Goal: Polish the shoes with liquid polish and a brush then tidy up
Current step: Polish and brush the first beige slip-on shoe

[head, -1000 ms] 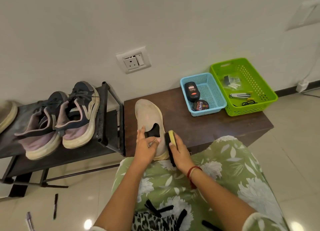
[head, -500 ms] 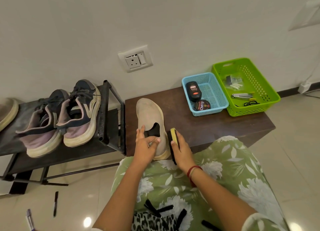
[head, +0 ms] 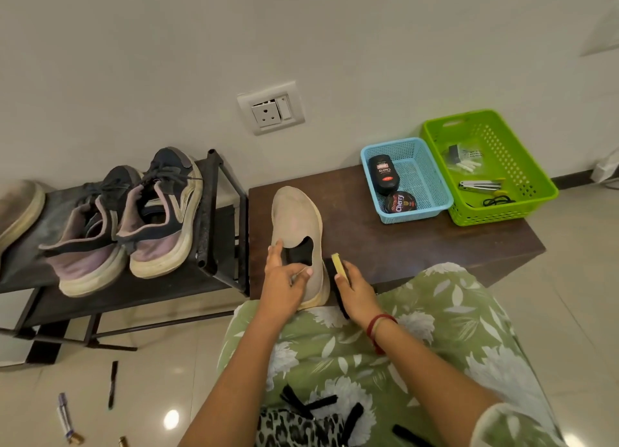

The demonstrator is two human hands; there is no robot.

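Head view: left hand point(head: 283, 284) grips the shoe point(head: 294, 219), right hand point(head: 356, 289) grips the brush point(head: 336, 265); blue basket point(head: 415, 214) and green basket point(head: 502, 212) stand behind.

Far-left shoe point(head: 18, 209) cut by edge, brush point(head: 336, 266) half hidden under right hand point(head: 356, 291)

A shoe point(head: 294, 219) lies on a table point(head: 402, 245), toe toward the wall point(head: 301, 28); a left hand point(head: 284, 281) grips its heel; a right hand point(head: 356, 291) holds a brush point(head: 338, 264) against its right side; a small basket point(head: 415, 216) sits behind, right, a larger basket point(head: 502, 217) beside it; a shoe rack point(head: 207, 212) stands left.
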